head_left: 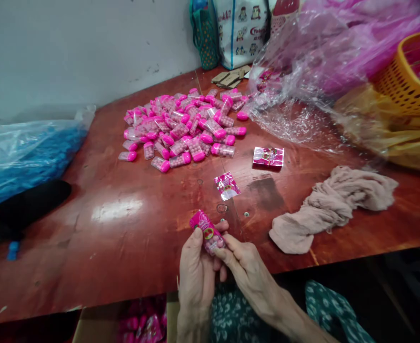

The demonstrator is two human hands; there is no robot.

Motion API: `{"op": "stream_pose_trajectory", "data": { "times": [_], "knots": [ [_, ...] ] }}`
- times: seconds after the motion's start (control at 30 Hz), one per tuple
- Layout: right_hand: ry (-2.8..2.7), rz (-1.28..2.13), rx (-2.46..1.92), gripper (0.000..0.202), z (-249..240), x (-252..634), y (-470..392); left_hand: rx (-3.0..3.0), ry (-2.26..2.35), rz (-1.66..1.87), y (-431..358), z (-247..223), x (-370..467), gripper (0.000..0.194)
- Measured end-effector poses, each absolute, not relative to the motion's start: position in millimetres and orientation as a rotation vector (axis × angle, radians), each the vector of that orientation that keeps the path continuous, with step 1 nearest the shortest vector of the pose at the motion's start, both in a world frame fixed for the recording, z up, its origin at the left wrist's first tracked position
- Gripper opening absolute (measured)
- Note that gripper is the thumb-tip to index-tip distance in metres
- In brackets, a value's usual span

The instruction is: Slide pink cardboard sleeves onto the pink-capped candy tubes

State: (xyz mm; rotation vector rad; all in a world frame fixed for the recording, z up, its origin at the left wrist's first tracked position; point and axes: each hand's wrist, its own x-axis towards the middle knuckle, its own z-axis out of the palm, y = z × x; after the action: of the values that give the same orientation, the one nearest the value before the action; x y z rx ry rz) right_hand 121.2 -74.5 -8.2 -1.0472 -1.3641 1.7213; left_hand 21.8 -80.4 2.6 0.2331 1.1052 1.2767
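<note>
Both my hands meet near the table's front edge around one small candy container [208, 232] with a printed pink label on it. My left hand [197, 267] holds it from the left, thumb on its upper side. The fingers of my right hand [244, 267] pinch its lower right end. Just beyond lies a loose pink label [227, 186], flat on the table. A stack of pink labels [268, 157] sits farther to the right. Toward the back is a large pile of clear containers with pink caps and pink candies [181, 126].
A crumpled beige cloth [331, 209] lies right. Clear and pink plastic [303, 85] and an orange basket [403, 81] stand back right. Left are a bag of blue pieces [31, 157] and a black object [35, 202]. An open box [99, 324] is below the table edge.
</note>
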Motion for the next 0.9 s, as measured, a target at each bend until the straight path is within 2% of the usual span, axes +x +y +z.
{"op": "stream_pose_trajectory", "data": {
  "times": [0.3, 0.57, 0.9],
  "knots": [
    [-1.243, 1.893, -0.926, 0.032, -20.3, 124.2, -72.7, 0.396, 1.2, 1.386, -83.4, 0.7, 20.7, 0.019],
    [-1.139, 1.914, -0.908, 0.031, -23.8, 117.1, -76.9, 0.397, 1.237, 1.377, -87.0, -5.6, 21.5, 0.024],
    [-1.095, 1.959, -0.742, 0.026, -30.1, 124.7, -77.4, 0.552, 1.359, 1.373, -97.9, 8.9, 31.2, 0.029]
  ]
}}
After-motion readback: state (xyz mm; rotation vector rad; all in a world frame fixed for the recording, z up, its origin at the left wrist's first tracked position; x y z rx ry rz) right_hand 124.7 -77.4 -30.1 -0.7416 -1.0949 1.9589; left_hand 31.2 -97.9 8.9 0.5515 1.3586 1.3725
